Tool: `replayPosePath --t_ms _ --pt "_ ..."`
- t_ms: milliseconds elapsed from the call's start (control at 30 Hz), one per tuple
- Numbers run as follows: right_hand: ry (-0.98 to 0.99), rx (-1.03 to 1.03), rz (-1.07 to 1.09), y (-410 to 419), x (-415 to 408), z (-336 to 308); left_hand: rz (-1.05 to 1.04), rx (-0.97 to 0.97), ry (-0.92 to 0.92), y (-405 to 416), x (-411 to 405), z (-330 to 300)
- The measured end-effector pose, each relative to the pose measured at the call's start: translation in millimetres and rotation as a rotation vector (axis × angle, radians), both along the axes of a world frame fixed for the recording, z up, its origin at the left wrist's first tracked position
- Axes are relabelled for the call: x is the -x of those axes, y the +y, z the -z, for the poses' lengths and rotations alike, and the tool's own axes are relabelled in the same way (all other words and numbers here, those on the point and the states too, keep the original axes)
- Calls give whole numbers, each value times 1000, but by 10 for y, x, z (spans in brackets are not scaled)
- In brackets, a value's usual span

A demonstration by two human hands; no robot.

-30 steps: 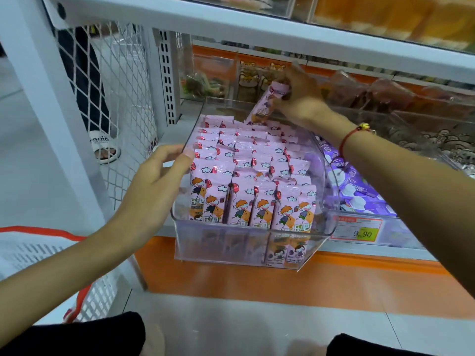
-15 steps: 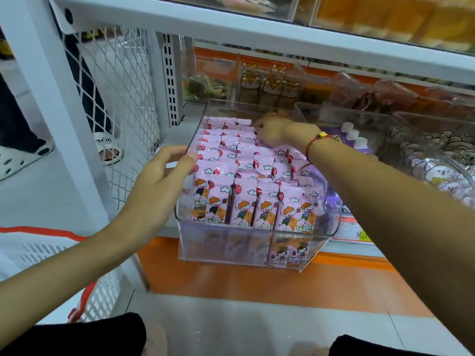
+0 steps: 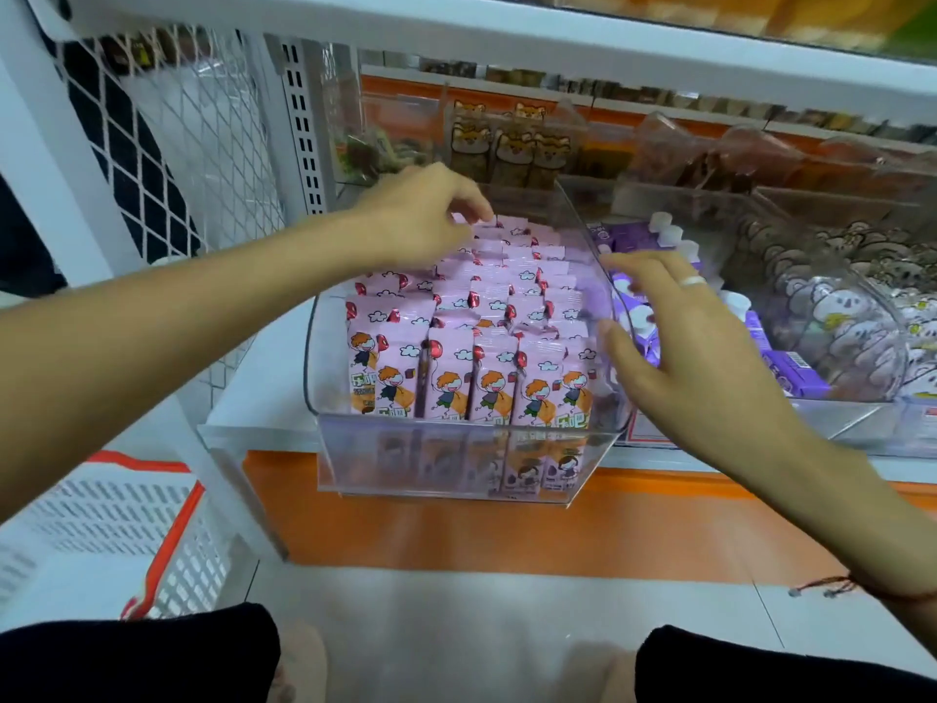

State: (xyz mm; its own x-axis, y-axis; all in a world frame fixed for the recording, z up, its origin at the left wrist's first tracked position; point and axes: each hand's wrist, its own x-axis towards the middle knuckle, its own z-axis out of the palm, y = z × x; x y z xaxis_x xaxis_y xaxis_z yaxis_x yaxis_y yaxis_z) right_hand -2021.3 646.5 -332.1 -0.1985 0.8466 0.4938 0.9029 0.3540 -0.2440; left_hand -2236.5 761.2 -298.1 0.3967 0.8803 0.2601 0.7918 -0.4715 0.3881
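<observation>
Clear bin (image 3: pixel 456 451) sits at the left end of the white shelf (image 3: pixel 263 398), its front overhanging the shelf edge. It is packed with pink packets (image 3: pixel 489 347) standing upright in tight rows, each printed with a cartoon kid with orange hair, a red balloon and white clouds. A second layer shows through the front wall below. Edges: mesh side panel (image 3: pixel 203 144) is close on the left and the upper shelf (image 3: pixel 507 38) is overhead. A gap of bare shelf lies between the bin's left wall and the mesh. On the right the bin stands just beside the purple cartons (image 3: pixel 781 370) with white caps, with a clear tub of koala packets (image 3: pixel 836 317) past those, so there is little side room there. In front it is open, with an orange base strip (image 3: pixel 507 520) and the floor below, and a white basket (image 3: pixel 101 525) with an orange rim at lower left. Left hand (image 3: pixel 421 220) reaches over the bin to the back row, fingers curled down, tips on the packet tops. It looks like a pinch on one packet, but blur keeps me from confirming. Right hand (image 3: pixel 679 347) is spread and holds nothing, ring on one finger. Its thumb is at the outer face of the bin's right wall and its fingers are over the purple cartons.
</observation>
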Motion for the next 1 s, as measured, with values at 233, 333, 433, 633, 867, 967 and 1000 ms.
replayPosePath --t_ms 233,333,433,633,867,967,1000 --pt "206 72 2 -58 -19 84 -97 172 147 553 -180 201" --pt "240 99 -2 -58 -35 72 -124 197 35 597 -226 207" --pt "276 126 -13 -42 -20 76 -202 237 -45 616 -294 224" --pt "286 122 -10 -43 -28 90 -420 201 -694 563 -363 37" --pt "338 105 18 -6 -16 -28 -457 280 -1378 137 -326 -185" --pt "470 59 14 -68 1 -194 -360 340 -1407 -377 -319 -204" --pt "520 61 -17 -119 22 -245 -309 357 -1368 -572 -325 -185"
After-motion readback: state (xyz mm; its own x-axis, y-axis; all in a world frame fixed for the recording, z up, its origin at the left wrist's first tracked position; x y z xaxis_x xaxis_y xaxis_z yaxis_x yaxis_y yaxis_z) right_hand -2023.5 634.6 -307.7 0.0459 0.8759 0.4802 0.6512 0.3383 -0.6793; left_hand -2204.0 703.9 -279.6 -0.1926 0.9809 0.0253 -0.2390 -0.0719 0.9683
